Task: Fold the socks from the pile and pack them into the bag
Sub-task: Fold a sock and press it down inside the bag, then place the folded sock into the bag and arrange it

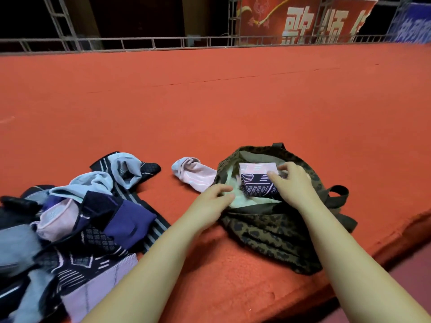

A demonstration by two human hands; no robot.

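The right hand (294,183) reaches into the open mouth of the bag (268,231), fingers curled over a folded sock (257,180), dark navy with a pink patterned band, pressing it down inside; thumb and fingers appear to pinch its right edge, though the grip is partly hidden by the hand itself. The left hand (215,198) grasps the bag's near left rim, fingertips hooked over the edge and holding the opening apart so the pale lining shows.

The bag is olive with a dark leopard-like print and dark straps, lying on the red-orange felt table (233,101) close to its near right edge. Just beside the bag's left rim, touching or nearly touching it, lies a loose pink sock (193,174), unfolded and angled toward the far left.

Further left, along the near left part of the table, sprawls the sock pile (77,217): light blue, pink, purple, navy and striped black-and-grey socks heaped over one another, some running off the picture's left edge.

Beyond the table's far edge stand a metal truss railing (121,43) and a red banner (303,19) with large pale characters.
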